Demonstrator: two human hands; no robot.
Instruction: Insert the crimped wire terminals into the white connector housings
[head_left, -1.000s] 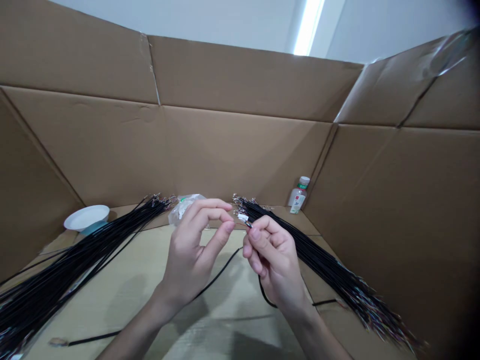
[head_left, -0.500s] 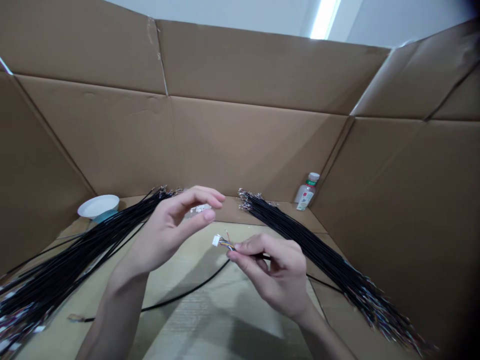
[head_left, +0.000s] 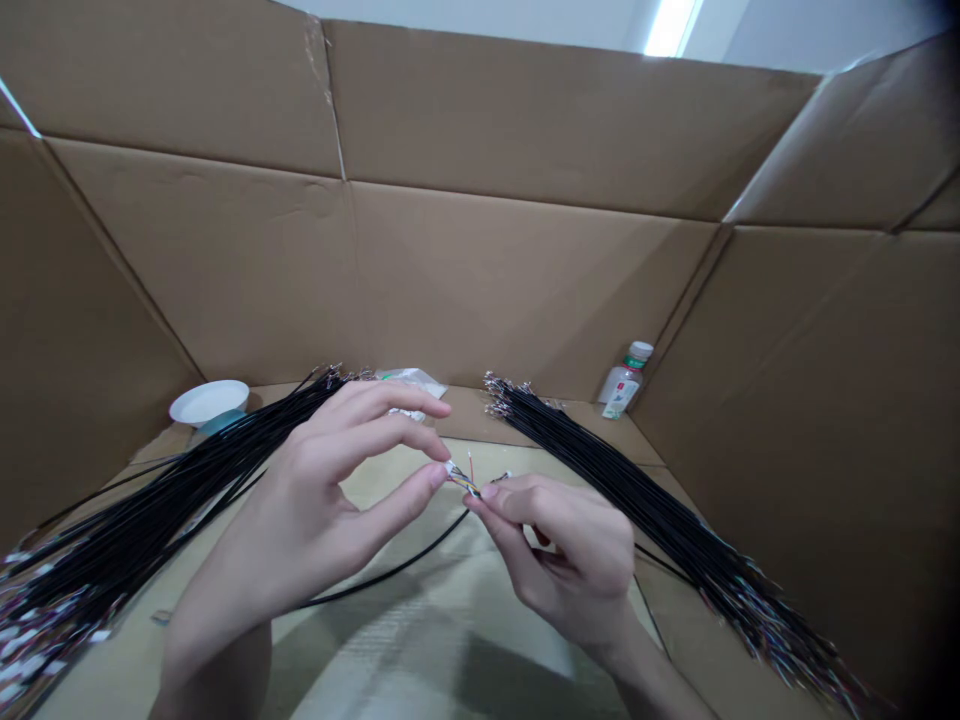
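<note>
My right hand (head_left: 574, 555) pinches thin coloured wires (head_left: 464, 484) near the end of a black cable (head_left: 405, 570). At their tip is a small white connector (head_left: 450, 467), mostly covered by the thumb and index fingertips of my left hand (head_left: 322, 500), which close on it. The other fingers of that hand stay spread above. One short reddish wire (head_left: 471, 464) sticks up apart from the rest. From between the hands the cable curves down to the left, passing behind my left wrist.
A bundle of black cables (head_left: 217, 470) lies left and another bundle (head_left: 600, 470) right. A white bowl (head_left: 210, 402) stands back left, a bottle (head_left: 627, 382) back right. Behind my left hand lies a clear plastic bag (head_left: 416, 380). Cardboard walls (head_left: 525, 290) enclose the work surface.
My left hand has come down and right, and its thumb and index finger have closed on the white connector. My right hand keeps its pinch on the wires. The view has shifted slightly.
</note>
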